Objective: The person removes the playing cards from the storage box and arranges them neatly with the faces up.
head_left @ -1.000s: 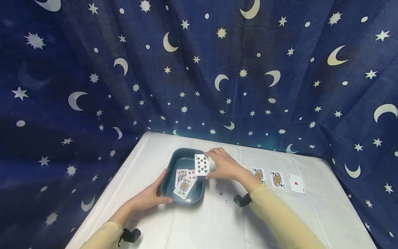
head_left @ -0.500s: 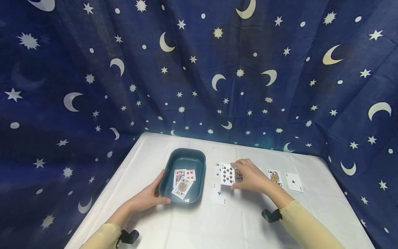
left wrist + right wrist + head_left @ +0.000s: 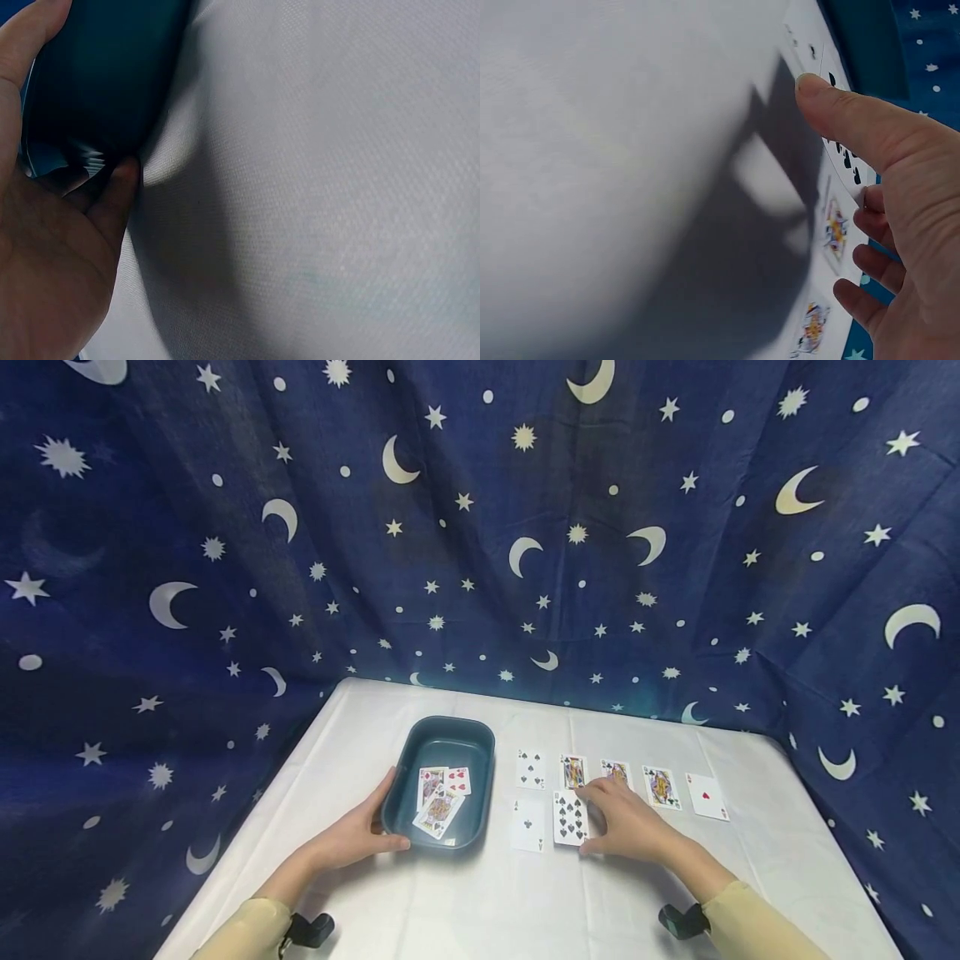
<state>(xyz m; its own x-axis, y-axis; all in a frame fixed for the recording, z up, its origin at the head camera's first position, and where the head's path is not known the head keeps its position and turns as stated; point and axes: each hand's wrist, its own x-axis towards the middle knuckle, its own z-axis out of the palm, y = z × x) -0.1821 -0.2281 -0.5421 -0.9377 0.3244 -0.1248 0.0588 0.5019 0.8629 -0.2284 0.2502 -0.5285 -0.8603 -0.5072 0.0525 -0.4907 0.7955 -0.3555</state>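
My left hand (image 3: 356, 828) grips the left side and near corner of a dark teal plastic tray (image 3: 487, 777); in the left wrist view the thumb and fingers bend round the tray wall (image 3: 112, 67). Loose playing cards lie inside, two face cards (image 3: 438, 814) and a red heart card (image 3: 459, 781). My right hand (image 3: 626, 818) pinches a ten of spades playing card (image 3: 571, 817) by its right edge, face up, close over the table just right of an ace of clubs (image 3: 528, 825). In the right wrist view the thumb (image 3: 840, 105) lies along the card's edge.
Behind the right hand runs a row of face-up cards: a five of spades (image 3: 531, 769), three face cards including one (image 3: 662, 788) and an ace of hearts (image 3: 707, 797). White cloth (image 3: 465, 910) covers the table. A blue moon-and-star curtain (image 3: 480, 568) hangs around it.
My right hand has carried the ten of spades from over the tray rightward and down, to beside the ace of clubs. The left hand and tray stay in place.
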